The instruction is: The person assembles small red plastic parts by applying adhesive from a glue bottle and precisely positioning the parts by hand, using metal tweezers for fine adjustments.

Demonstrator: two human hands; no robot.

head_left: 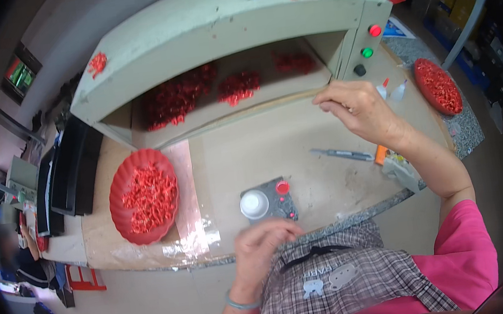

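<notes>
My right hand (361,110) is raised near the right end of the light green metal box (286,26), its fingers closed in a pinch. What they hold, if anything, is too small to make out. At the table's front edge, my left hand (265,245) is somewhat blurred, with fingers pressed together; their contents are hidden. Just beyond it lies a dark slab (278,200) bearing a white cup (254,205) and a small red cap (283,187) with bright red dots nearby. Inside the box's long opening sit piles of glossy red pieces (239,88).
A red scalloped bowl (119,200) of small red pieces stands at left, another red bowl (439,86) at far right. A grey craft knife (344,154) lies right of the slab. Black trays (76,167) flank the left side. Further left is another person (26,251).
</notes>
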